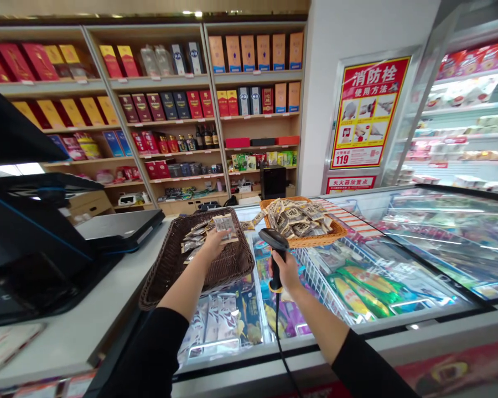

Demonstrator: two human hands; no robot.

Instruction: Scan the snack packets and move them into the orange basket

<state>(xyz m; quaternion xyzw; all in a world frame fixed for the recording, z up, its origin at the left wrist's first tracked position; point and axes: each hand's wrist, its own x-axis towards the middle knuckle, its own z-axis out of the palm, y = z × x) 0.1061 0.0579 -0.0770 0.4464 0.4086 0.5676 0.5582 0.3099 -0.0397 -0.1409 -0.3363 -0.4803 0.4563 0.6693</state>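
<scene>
Snack packet (224,224) is pinched by the left hand (213,246), its fingers closed on it just above the dark wicker basket (232,266) at the left edge of the glass-topped chest freezer (315,344), while the right hand (284,271) clenches a black corded barcode scanner (274,243) upright over the lid.

**Bright, even shop light with glare on the freezer glass**

Light falls from above, leaving only soft shadows. White reflections streak the glass freezer lid (429,237). The wide lens bends the wooden shelves (149,83) near the edges, while the left hand (213,246) and the right hand (283,272) show no motion blur.
</scene>
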